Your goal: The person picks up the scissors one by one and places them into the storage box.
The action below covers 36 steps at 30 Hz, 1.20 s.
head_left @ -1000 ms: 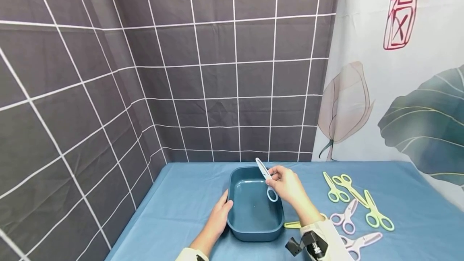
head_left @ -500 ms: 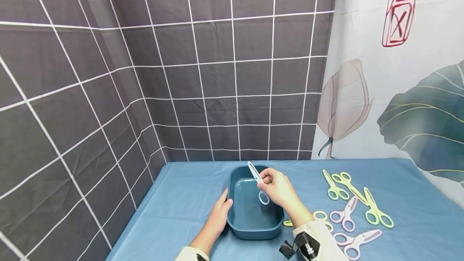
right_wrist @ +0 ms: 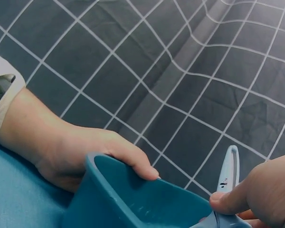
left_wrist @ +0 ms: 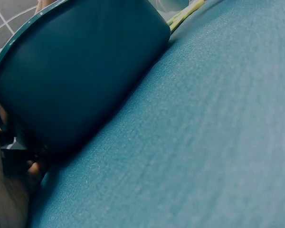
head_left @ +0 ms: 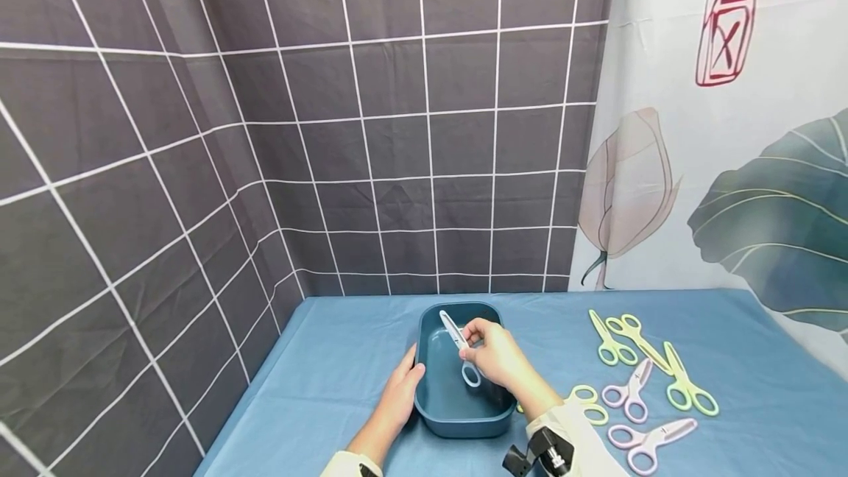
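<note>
The left hand [head_left: 400,389] is gripping the blue bin [head_left: 464,429] at its left edge; the right hand [head_left: 495,355] is pinching pale scissors [head_left: 453,329] over it, with room toward the near edge.

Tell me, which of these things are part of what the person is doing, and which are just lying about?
In use:
Pale blue scissors, pinched by the right hand over the tub
Blue tub, held by the left hand

Lying on the blue cloth, though possibly part of it too:
Yellow-green scissors
Lilac scissors
</note>
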Each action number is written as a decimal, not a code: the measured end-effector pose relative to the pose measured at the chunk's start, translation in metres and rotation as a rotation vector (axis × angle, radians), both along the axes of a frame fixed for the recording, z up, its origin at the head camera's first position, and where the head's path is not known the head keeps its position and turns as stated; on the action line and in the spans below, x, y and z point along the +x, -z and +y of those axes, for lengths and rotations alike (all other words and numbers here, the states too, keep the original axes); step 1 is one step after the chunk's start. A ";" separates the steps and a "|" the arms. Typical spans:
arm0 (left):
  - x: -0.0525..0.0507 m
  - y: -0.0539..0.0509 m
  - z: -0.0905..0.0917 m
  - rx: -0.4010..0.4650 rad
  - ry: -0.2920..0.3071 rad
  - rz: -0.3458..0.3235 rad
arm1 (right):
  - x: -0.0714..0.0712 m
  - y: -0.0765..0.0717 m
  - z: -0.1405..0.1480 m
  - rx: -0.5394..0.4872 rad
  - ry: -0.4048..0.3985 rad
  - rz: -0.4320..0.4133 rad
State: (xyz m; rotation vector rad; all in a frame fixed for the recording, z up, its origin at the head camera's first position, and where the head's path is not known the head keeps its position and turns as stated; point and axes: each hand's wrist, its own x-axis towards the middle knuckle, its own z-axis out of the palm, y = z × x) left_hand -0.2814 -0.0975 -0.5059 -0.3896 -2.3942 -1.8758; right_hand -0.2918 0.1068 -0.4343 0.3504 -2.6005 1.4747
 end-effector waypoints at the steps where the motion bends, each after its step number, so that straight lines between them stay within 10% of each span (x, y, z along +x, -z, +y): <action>1: 0.000 0.000 0.000 -0.001 -0.003 0.001 | 0.000 0.001 -0.001 -0.007 -0.018 -0.006; 17: 0.000 0.001 0.000 -0.011 0.000 0.018 | -0.004 0.009 -0.001 -0.006 -0.159 0.040; 36: -0.002 0.002 -0.001 -0.002 0.007 0.004 | 0.002 0.015 -0.013 -0.162 -0.294 -0.104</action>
